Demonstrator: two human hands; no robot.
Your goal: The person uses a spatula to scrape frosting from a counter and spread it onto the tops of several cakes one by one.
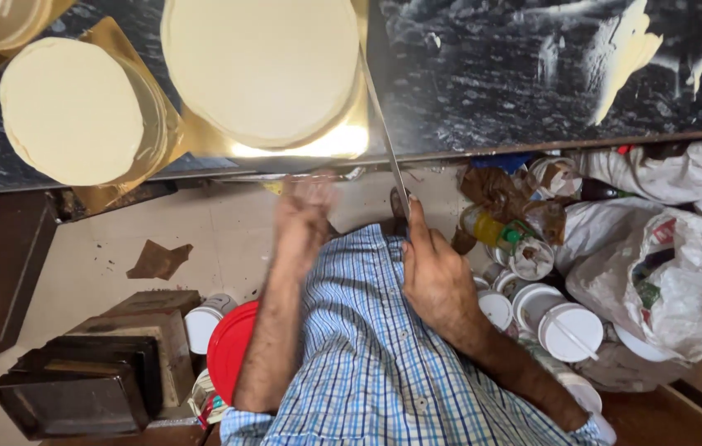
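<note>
Here right hand (pixel 433 272) grips long knife (pixel 385 132), blade beside cream disc stack (pixel 262 70); left hand (pixel 303 216) blurred, pose unclear.

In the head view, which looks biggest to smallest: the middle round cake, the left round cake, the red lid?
1. Middle cake, though it may sit nearer the camera.
2. Left cake.
3. Red lid, partly hidden by an arm.

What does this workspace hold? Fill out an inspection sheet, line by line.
Surface: dark marbled counter, pale smears at right.
Job's things: long knife beside the big round cake on a gold board; two more round cakes at left.
Clutter: white tubs, plastic bags, red lid, dark baking tins on the floor.
Hands: right hand grips the knife; left hand blurred, holds nothing visible.
Cables: nothing seen.
Surroundings: beige floor.
</note>
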